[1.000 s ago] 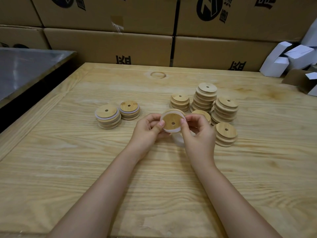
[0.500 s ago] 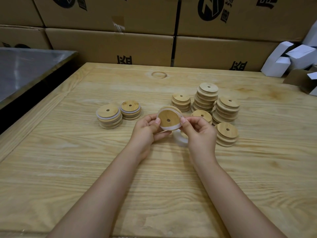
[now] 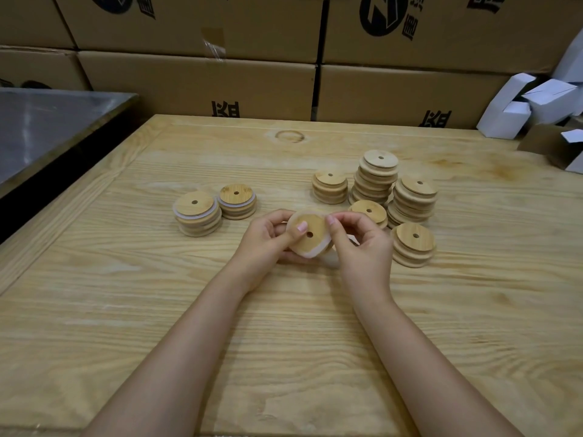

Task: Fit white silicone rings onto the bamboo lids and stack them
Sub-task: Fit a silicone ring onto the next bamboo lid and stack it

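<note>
**A:** What did the two hands have between them?

**B:** A bamboo lid: a flat, pale disc with a small round hole through its middle. It was tilted toward the camera, just right of the frame's centre and above the surface. The left hand gripped its left edge with the thumb curled over the face. The right hand had thumb and forefinger curled onto the upper right rim.

**A:** And the ring?

**B:** A white silicone ring, soft and faintly see-through, hugged the lid's lower edge. It was too blurred to tell whether it sat fully in place.

**A:** Were there other lids?

**B:** Left of the hands stood an outer stack and an inner stack, both short, with white bands showing on the discs. On the right stood piles of bare bamboo discs with ridged sides. Among them were a tall stack toward the upper right of centre and a near stack just beside the right hand.

**A:** What about the surroundings?

**B:** The surface was light wood with bold wavy grain and a ring-shaped knot near its far edge. Matte brown cardboard boxes with dark print ran along the top of the frame. Folded white cartons lay at the upper right, and a dull grey metal sheet at the upper left.
</note>
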`<act>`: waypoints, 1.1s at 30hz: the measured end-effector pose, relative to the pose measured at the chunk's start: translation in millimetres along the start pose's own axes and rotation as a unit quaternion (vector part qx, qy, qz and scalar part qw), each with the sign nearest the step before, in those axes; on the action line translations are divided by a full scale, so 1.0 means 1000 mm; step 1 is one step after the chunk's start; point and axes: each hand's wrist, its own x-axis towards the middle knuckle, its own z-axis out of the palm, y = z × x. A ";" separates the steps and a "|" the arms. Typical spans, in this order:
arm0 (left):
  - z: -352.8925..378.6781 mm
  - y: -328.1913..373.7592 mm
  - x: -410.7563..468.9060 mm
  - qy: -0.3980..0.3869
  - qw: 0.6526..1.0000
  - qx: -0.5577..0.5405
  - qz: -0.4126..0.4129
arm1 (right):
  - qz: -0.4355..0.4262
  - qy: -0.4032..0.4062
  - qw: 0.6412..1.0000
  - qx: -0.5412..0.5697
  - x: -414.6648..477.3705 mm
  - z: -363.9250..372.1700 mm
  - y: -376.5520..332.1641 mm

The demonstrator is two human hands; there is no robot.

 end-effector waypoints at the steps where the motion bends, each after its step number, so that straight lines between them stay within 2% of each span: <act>1: 0.000 0.000 0.000 0.007 1.000 -0.008 0.002 | -0.006 -0.001 1.000 -0.013 0.000 0.000 0.000; 8: -0.002 -0.001 0.003 0.028 0.999 -0.035 0.016 | -0.067 0.008 0.991 -0.114 -0.006 0.003 -0.001; 18: -0.004 -0.002 0.004 0.016 0.997 -0.068 0.012 | 0.055 0.028 0.998 0.014 -0.004 0.006 -0.004; 23: -0.007 -0.001 0.004 -0.001 0.996 -0.087 -0.003 | 0.066 0.007 0.997 0.032 -0.003 0.006 -0.006; 28: -0.017 0.002 0.004 -0.022 0.999 -0.042 -0.003 | 0.030 -0.008 0.999 0.010 -0.006 0.003 -0.005; 33: -0.014 0.001 0.002 -0.009 0.999 0.034 0.030 | 0.003 -0.028 0.999 -0.024 -0.010 0.006 -0.005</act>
